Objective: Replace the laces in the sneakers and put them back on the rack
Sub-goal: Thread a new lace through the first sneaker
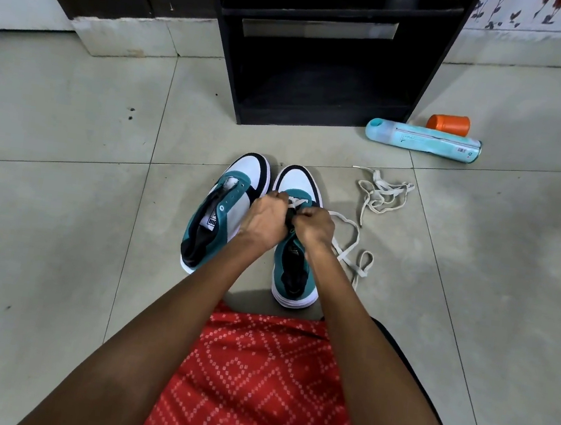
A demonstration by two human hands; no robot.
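Threading the lace [348, 229] into the right sneaker [298, 179] at its front eyelets: left hand [265, 222] and right hand [315, 227] each hold it in a pinching grip, likely for tension. The left sneaker [239, 185] sits unlaced alongside on the floor [70, 120], rack [321, 110] ahead.

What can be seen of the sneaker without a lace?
The unlaced sneaker is teal, with a white toe, black toe rim and white sole. Its eyelets are empty; the black tongue bears a white label. It stands on the tiled floor, toe toward the rack, beside the other sneaker.
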